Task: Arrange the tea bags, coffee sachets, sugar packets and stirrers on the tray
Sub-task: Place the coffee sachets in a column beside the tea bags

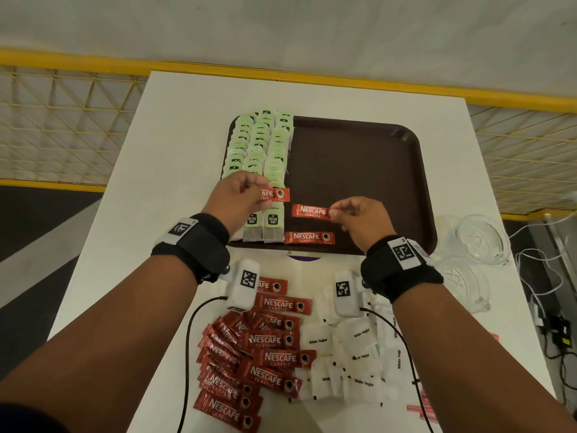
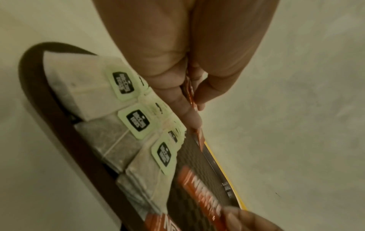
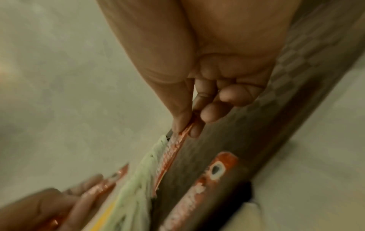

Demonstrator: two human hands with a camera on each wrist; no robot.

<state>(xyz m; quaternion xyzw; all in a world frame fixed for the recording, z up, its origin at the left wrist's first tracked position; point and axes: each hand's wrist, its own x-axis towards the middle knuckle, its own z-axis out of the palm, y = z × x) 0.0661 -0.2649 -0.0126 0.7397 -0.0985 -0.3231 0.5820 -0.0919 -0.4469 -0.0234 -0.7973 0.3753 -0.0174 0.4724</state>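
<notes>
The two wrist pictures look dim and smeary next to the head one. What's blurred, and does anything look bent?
Head view: bright and sharp; Nescafe print on the sachet lying on the tray is readable, though the wide lens bows the yellow railing. Left wrist view: dim, yellowish; tea bags sharp, bottom corner smeared. Right wrist view: blurred throughout, even the right hand pinching its sachet.

Tray point(image 1: 359, 170): dark brown
Tea bags point(image 1: 259, 142): pale green tags
Sachets point(image 1: 249, 354): red, white lettering
Sugar point(image 1: 352, 354): white
Table point(image 1: 175, 151): white
</notes>
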